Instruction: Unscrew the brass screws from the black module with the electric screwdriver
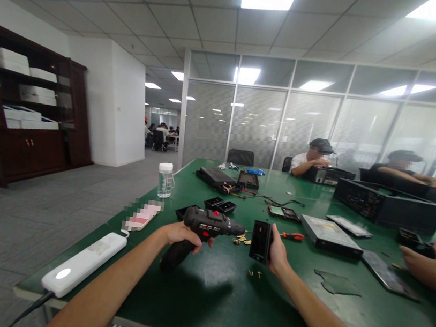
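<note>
My left hand [184,236] is closed around the grip of a black cordless drill [209,224] with red details. The drill lies level, its bit pointing right. In my right hand [277,252] a small black rectangular plastic housing [260,242] stands upright, its open side turned toward the drill and me. The bit's tip reaches the housing's left side; whether it touches is unclear. Below the housing a few small brass-coloured screws [255,274] lie on the green table [197,312]. Behind the drill are more black housings [219,205] and small brass pieces [240,240].
A white power strip [84,264], a phone [143,217] and a water bottle [165,180] line the left edge. An orange screwdriver [292,236], an optical drive [330,237] and computer cases [389,202] lie rightward. A co-worker's hand [428,266] works at far right; others sit behind.
</note>
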A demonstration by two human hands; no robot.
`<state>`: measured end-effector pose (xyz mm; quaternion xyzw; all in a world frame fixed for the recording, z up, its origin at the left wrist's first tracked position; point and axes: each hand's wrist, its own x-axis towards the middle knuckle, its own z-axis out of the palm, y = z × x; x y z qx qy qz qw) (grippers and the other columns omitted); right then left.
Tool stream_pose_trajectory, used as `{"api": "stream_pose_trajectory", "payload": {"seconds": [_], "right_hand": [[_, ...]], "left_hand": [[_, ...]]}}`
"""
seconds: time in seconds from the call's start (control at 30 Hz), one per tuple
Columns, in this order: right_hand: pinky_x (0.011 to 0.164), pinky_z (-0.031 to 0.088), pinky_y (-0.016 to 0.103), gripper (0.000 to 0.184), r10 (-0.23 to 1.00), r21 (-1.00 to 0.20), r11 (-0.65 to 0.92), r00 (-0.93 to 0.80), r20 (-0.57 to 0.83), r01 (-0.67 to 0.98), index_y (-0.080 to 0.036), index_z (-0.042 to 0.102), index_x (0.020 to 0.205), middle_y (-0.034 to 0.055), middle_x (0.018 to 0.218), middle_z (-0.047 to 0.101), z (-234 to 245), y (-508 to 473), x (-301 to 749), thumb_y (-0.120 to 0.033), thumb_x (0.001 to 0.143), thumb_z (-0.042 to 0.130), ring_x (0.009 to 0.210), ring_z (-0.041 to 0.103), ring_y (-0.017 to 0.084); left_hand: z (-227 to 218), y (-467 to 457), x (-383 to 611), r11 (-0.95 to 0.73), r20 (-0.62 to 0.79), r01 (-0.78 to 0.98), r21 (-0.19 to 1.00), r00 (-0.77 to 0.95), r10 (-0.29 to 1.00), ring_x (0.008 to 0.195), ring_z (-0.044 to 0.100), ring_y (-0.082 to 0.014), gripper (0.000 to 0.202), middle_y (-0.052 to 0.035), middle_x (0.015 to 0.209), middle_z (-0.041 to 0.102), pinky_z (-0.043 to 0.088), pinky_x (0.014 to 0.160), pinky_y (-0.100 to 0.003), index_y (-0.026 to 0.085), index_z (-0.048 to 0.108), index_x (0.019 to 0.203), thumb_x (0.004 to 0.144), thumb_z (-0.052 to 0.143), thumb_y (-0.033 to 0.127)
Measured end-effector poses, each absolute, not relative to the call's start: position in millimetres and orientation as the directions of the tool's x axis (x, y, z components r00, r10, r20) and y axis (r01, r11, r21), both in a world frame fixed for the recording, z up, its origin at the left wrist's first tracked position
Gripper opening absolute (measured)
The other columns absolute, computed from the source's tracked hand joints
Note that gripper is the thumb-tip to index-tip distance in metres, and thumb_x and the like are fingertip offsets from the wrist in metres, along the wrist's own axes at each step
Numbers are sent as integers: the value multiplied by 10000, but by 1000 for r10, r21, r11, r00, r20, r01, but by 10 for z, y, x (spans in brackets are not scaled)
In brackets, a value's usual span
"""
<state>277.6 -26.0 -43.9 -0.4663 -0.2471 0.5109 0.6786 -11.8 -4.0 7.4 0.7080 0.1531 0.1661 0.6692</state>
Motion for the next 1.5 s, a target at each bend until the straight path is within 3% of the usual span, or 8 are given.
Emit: {"api": "stream_pose_trajectory", "payload": {"seconds": [0.1,0.27,0.53,0.97,1.5], "right_hand": [[502,470,320,433,919,-887,40,365,-148,-461,-171,581,742,12,560,598,-422,-276,2766,-580,615,517,497,566,179],[503,465,304,418,920,-885,50,366,-140,-463,-170,580,745,6,555,593,-408,-289,2758,-566,633,508,489,562,166],[477,449,292,446,926,-891,33,349,-143,-453,-174,579,740,2,557,587,-419,-280,2776,-594,609,510,477,551,161],[503,466,320,461,923,-891,3,344,-172,-453,-169,584,737,21,553,596,-312,-373,2713,-605,615,496,492,565,176],[464,438,282,449,948,-913,31,302,-103,-408,-164,562,699,13,532,573,-352,-346,2746,-600,641,474,455,534,150]], "left_hand": [[74,-33,-127,-69,38,-9,998,900,435,555,498,-110,439,-98,852,555,387,535,-244,85,527,999,592,621,221],[68,-34,-140,-67,7,24,997,900,436,524,480,-107,364,-35,630,534,385,542,-242,55,537,968,636,582,200],[37,-29,-118,-80,49,-15,997,894,446,523,475,-83,317,-78,833,525,397,518,-233,75,530,922,632,584,191],[52,-36,-120,-114,41,14,993,884,466,516,470,-79,290,-75,810,521,394,506,-227,70,534,887,633,579,203],[43,-24,-126,-54,39,-17,998,890,455,528,475,-82,302,-74,827,511,397,513,-231,76,530,905,629,587,184]]}}
